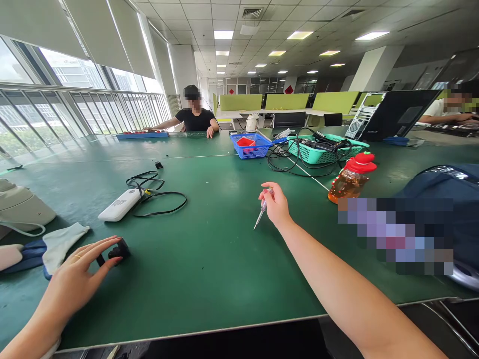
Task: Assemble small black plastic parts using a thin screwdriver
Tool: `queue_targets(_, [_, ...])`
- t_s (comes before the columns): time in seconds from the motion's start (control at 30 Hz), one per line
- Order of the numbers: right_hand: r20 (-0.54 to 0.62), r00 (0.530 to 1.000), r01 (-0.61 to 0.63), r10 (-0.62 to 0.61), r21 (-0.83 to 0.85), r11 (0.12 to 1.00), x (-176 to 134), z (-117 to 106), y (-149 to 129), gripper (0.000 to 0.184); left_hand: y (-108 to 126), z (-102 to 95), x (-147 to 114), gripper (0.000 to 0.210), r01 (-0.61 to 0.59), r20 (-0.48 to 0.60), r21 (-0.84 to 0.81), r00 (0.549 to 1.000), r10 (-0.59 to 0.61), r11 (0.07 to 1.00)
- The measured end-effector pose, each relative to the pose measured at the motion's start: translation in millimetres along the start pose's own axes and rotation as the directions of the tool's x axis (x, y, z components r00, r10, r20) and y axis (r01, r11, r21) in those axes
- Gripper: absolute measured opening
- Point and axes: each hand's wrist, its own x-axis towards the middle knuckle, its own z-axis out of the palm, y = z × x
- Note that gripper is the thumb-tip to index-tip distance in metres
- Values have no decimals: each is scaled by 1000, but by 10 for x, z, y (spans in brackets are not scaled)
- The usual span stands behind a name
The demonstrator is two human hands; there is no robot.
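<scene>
Left hand holds a small black part, right hand grips a screwdriver tip-down; brace the part firmly against the desk, guiding the tip gently

The left forearm extends from the lower left corner; the left hand has nearly straight fingers, its thumb opposed in a pinch. The right forearm slants inward from the lower right to the right hand, its red-nailed fingers curled closely.
</scene>
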Motion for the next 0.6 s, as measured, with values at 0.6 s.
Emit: queue_targets(0.6, [20, 1000, -9, 9, -18, 1000, -6, 7, -40, 23, -93, 143, 48, 45, -96, 97, 90, 991, 88, 991])
